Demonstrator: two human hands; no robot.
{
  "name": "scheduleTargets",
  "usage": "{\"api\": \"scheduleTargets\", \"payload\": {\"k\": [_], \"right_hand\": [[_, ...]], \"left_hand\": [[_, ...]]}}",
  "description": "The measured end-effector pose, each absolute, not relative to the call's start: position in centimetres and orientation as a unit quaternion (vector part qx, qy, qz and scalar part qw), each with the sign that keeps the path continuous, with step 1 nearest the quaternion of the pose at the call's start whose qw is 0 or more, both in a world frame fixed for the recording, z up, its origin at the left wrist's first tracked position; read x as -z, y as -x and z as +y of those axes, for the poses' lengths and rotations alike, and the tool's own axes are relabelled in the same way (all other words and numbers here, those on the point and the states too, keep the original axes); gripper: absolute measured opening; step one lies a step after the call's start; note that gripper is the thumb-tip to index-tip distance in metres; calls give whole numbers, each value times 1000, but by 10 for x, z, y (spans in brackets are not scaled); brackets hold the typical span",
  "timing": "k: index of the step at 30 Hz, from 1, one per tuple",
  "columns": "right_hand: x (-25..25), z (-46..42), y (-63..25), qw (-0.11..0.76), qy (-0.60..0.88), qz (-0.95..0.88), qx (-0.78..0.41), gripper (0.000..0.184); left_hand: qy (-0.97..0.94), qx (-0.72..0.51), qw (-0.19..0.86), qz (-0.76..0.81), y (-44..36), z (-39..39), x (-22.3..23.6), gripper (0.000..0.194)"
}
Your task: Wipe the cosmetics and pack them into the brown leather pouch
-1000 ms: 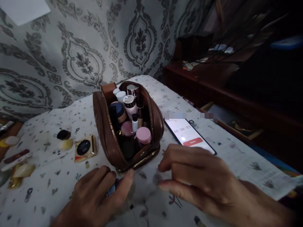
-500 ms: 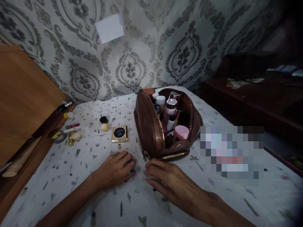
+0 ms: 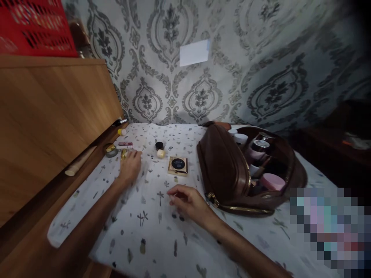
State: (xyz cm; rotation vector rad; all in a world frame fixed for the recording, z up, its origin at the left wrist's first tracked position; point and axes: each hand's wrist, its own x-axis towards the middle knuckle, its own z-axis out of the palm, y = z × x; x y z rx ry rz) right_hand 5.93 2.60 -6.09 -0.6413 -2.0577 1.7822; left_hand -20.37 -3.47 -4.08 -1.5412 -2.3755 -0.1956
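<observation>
White cloth (image 3: 156,241) printed with small plants spreads across the near part of my view and runs back to the wall, a wooden ledge (image 3: 31,239) along its left side. Nearest on it I see the right hand (image 3: 188,201), its forearm slanting in from the lower right, fingers curled toward the thumb; the gap at the tips is narrow, and from here I cannot tell whether anything sits in it. To its right the brown bag (image 3: 222,162) stands unzipped, showing a pink-lidded pot (image 3: 272,182) inside, and just beyond the hand a gold compact (image 3: 177,166) lies flat. Farther out, the left hand (image 3: 131,166) is at the end of an outstretched arm, fingers bent beside a small gold item (image 3: 123,154); I cannot tell if they touch it or hold something. Past the compact are a pale yellow ball (image 3: 160,154) and a black cap (image 3: 159,146). A wooden cabinet (image 3: 55,127) rises on my left, bearing a red basket (image 3: 43,33); behind everything, white paper (image 3: 193,53) shows against the patterned wall (image 3: 199,94).
</observation>
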Motion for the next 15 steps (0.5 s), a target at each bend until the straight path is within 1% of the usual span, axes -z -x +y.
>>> {"api": "scheduleTargets", "payload": {"k": [2, 6, 10, 15], "right_hand": [[72, 25, -51, 177, 234, -674, -678, 29], [85, 22, -53, 199, 243, -662, -681, 42], [87, 24, -62, 196, 237, -653, -693, 51], [86, 27, -64, 192, 239, -629, -714, 58]], "left_hand": [[462, 85, 162, -868, 228, -38, 41, 37], [389, 105, 139, -905, 257, -47, 51, 40], [396, 124, 109, -903, 263, -52, 60, 41], [425, 159, 95, -886, 261, -55, 61, 50]]}}
